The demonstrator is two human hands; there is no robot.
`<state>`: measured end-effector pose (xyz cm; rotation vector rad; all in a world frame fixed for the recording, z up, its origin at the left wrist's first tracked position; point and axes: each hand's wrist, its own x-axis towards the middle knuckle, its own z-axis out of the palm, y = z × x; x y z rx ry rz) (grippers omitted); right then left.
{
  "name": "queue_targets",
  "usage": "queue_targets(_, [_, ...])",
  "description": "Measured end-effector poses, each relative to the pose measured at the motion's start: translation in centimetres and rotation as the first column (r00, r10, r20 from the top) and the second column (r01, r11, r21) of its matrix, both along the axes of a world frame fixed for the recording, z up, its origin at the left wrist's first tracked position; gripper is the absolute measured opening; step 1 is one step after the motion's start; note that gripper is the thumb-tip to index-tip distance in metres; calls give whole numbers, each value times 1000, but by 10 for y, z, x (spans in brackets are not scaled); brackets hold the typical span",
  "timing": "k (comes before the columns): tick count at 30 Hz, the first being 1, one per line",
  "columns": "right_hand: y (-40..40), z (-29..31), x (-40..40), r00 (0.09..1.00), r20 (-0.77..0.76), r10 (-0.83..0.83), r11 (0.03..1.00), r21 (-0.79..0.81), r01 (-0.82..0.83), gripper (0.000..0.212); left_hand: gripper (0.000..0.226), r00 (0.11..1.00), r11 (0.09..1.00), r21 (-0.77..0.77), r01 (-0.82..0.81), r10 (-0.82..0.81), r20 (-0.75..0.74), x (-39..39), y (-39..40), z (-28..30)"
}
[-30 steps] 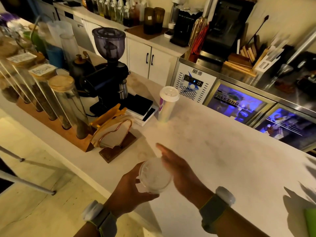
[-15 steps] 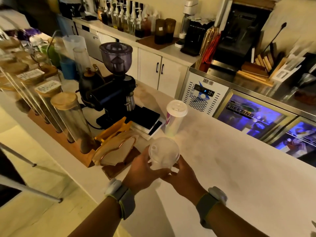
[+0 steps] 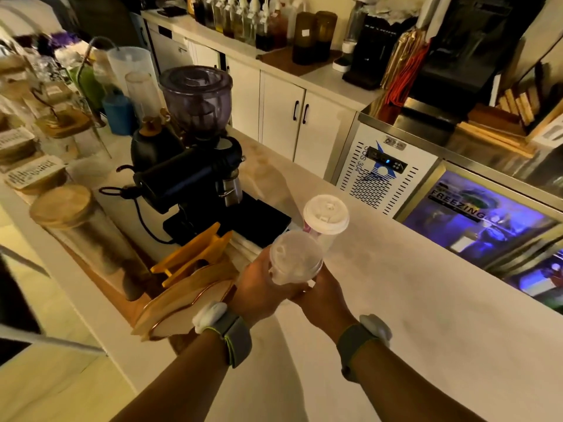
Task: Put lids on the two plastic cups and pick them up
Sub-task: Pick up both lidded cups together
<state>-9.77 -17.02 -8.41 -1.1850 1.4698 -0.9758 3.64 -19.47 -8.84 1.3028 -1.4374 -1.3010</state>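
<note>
Hands cradle the clear lidded plastic cup [image 3: 295, 259]: left hand [image 3: 262, 288] wraps its side, right hand [image 3: 323, 295] clasps underneath, steadying it just before the white-lidded plastic cup [image 3: 325, 215] standing on the pale worktop [image 3: 411, 300].

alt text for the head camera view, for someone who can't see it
Both hands, left hand and right hand, hold a lidded clear plastic cup above a white counter. A second lidded cup stands just behind it, beside a black coffee grinder.
</note>
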Motion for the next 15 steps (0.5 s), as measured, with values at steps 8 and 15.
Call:
queue_targets(8, [-12,-3,-1,998,-61,22,1000,-15,-23,64,59,1000,999,-32,-31,30,-5,0,-6,-1])
queue_targets(15, [-16,-5,-6,985,-173,9,999,-44,-16,66,65,1000,1000,11,-29,29,-1,-7,-9,10])
